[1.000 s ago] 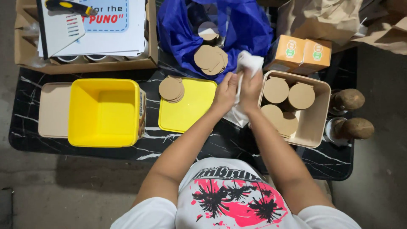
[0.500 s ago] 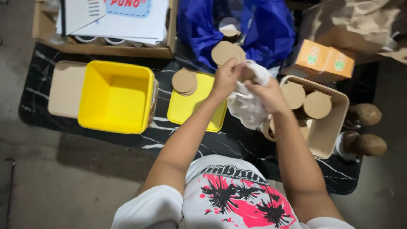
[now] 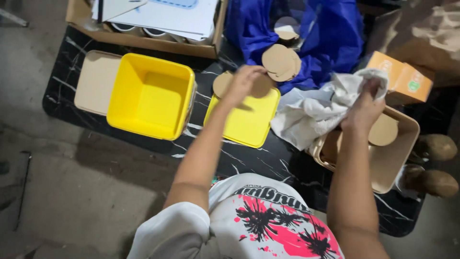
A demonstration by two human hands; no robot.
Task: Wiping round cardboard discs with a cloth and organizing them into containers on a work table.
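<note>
One yellow plastic tub [image 3: 151,96] and one flat yellow square lid [image 3: 245,120] sit on the dark marbled surface [image 3: 96,120]. My left hand [image 3: 242,84] reaches over a round brown cardboard disc [image 3: 223,84] at the lid's far edge; whether my grip has closed on it I cannot tell. My right hand [image 3: 365,108] grips a crumpled white cloth [image 3: 311,112] above the beige tray [image 3: 407,144], which holds one disc, perhaps more.

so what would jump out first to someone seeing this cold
Most likely the bright yellow tub, open at left on the dark marbled table, with its flat yellow lid beside it. The left hand reaches over brown round discs at the lid's far edge, while the right hand grips a crumpled white cloth.
</note>
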